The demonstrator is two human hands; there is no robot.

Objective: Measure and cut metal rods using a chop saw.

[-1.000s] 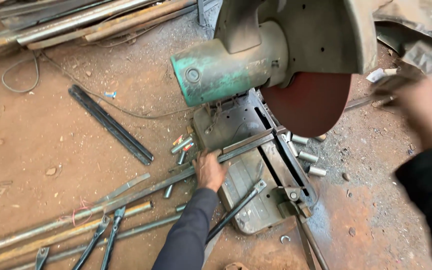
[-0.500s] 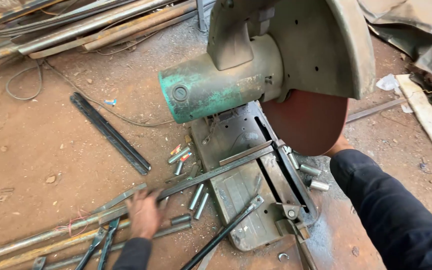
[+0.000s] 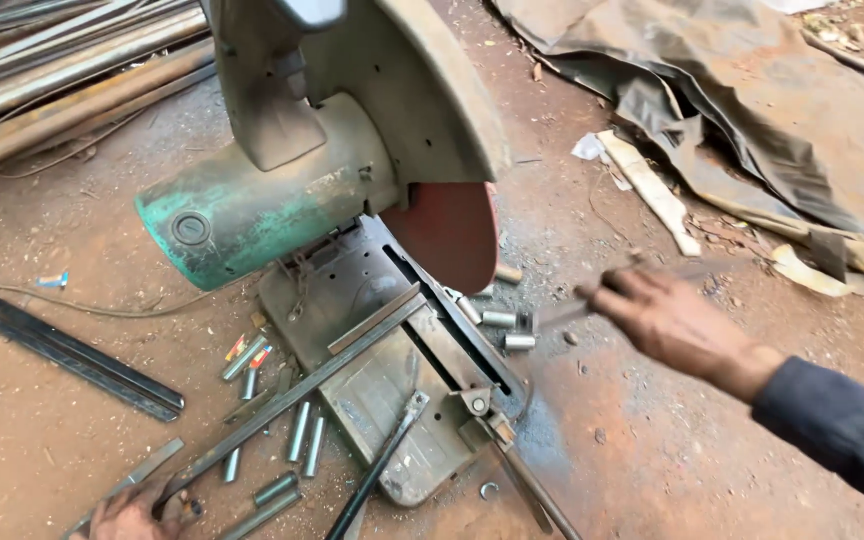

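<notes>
Now: left hand (image 3: 130,515) slid down long steel bar (image 3: 292,400), gripping its near end; bar still across chop saw base (image 3: 392,400). Right hand (image 3: 667,320) swung right, clear of red disc (image 3: 447,235), closed on blurred thin strip (image 3: 562,312). Cut stubs (image 3: 507,330) beside base.

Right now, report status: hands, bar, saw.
Left hand grips the bar lying across the saw bed. Right hand holds a blurred thin piece beside the blade. Blade raised.

Dirt floor (image 3: 652,440) bears chop saw (image 3: 372,330), cut tubes (image 3: 302,430), tarpaulin (image 3: 752,110).
</notes>
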